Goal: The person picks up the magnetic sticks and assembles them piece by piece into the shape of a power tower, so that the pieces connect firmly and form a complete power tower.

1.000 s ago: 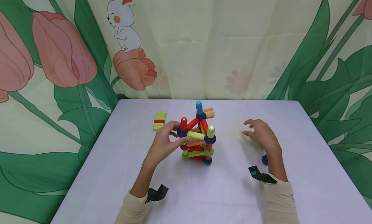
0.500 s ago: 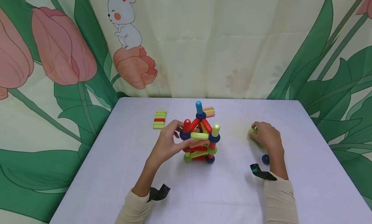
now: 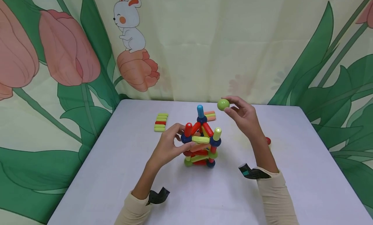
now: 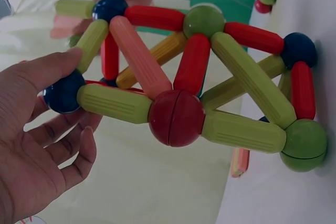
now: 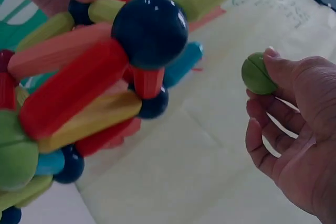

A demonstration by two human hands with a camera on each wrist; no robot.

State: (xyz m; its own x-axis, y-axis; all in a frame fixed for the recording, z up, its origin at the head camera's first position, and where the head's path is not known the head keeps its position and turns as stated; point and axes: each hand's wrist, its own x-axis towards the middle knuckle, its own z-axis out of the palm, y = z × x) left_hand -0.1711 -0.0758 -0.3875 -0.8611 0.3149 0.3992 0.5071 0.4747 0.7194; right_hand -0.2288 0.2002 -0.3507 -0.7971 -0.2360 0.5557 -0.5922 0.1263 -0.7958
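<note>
A tower of coloured rods and balls stands mid-table, with a blue, a red and a light green rod upright on its top corners. My left hand pinches the dark blue ball at the tower's upper left corner between thumb and fingers. My right hand holds a green ball in its fingertips, raised behind and right of the tower, apart from it. In the right wrist view, thumb and forefinger grip that green ball, while the other fingers bend loosely below.
A row of light green rods with one red among them lies at the back left. Behind the tower are a few orange and light green rods. A red ball shows partly behind the right forearm, on the white table.
My right hand has taken the green ball from the table at right and lifted it up and leftward. The left hand and tower first shifted slightly right together; the left hand keeps its hold.
</note>
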